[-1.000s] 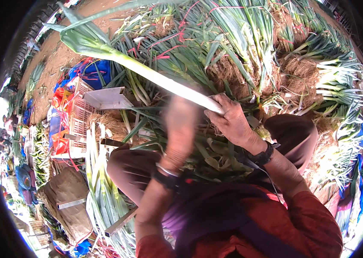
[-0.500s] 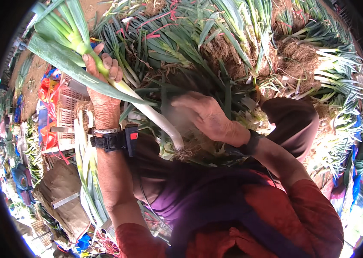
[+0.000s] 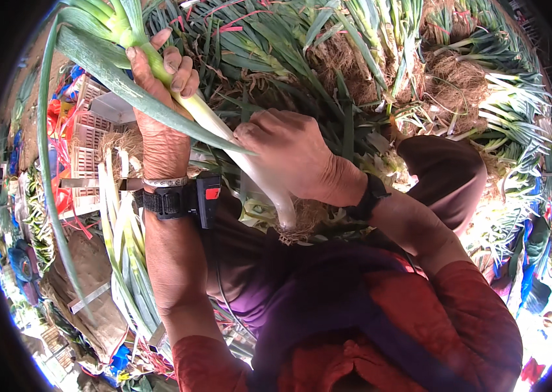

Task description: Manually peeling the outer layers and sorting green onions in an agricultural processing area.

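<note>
Leek point(image 3: 205, 116) slanting before the lap, both hands now at it.
The left hand point(image 3: 160, 90) stays wrapped round the upper shaft; the right hand point(image 3: 295, 153), apart from it half a second ago, now has fingers curled, seemingly against the pale length above the root tuft point(image 3: 297, 232).
</note>
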Motion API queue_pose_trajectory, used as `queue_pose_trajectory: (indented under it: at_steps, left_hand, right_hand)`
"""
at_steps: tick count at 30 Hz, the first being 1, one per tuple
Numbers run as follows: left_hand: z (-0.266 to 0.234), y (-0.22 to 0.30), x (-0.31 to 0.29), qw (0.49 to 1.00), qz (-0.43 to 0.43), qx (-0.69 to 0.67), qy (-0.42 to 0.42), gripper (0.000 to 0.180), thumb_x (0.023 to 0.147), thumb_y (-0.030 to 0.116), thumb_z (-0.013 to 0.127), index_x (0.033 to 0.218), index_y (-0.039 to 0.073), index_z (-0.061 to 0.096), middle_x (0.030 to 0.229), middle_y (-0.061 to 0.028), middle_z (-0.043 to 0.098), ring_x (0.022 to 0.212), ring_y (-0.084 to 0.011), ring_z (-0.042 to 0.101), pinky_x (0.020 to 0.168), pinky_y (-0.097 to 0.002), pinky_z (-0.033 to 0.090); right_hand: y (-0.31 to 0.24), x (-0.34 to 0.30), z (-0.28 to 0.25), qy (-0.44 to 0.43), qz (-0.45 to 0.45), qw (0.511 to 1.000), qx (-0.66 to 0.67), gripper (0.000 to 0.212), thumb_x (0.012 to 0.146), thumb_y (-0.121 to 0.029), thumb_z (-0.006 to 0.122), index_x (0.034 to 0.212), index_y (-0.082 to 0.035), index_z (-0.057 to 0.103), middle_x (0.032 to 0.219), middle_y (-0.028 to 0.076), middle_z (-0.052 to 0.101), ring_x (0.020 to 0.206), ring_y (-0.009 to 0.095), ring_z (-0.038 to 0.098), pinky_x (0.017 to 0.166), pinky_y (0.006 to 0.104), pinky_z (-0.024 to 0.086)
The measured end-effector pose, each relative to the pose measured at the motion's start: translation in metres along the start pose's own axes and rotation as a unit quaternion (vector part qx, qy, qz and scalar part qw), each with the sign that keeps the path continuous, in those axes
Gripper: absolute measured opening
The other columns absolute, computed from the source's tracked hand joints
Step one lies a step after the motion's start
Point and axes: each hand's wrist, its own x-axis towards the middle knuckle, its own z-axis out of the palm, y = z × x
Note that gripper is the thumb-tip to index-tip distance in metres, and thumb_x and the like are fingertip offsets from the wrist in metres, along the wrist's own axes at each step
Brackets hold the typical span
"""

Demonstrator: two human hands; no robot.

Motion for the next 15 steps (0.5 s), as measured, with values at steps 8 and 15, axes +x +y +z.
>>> queue_pose_trajectory:
  at_steps: [8,15]
  left_hand:
    - [-0.015,-0.004,0.007,0.999,0.007,0.031,0.033,0.056,0.09,0.052,0.052,0.113,0.001,0.049,0.068,0.0007,0.04,0.051,-0.0076,0.033,0.044,-0.021,0.03]
    - [-0.01,-0.015,-0.004,0.997,-0.013,0.046,0.068,0.057,0.09,0.051,0.053,0.116,0.001,0.048,0.07,-0.0006,0.041,0.055,-0.0091,0.036,0.048,-0.0229,0.032]
  right_hand:
    - [0.03,-0.032,-0.004,0.064,0.279,0.813,0.507,0.009,0.086,-0.008,0.062,0.092,-0.002,0.06,0.092,0.007,0.063,0.082,0.013,0.061,0.072,0.0274,0.052]
    - [0.0,-0.003,-0.017,-0.009,0.027,1.0,0.001,0.025,0.069,-0.012,0.065,0.093,-0.006,0.061,0.084,0.006,0.057,0.079,0.022,0.061,0.068,0.029,0.051]
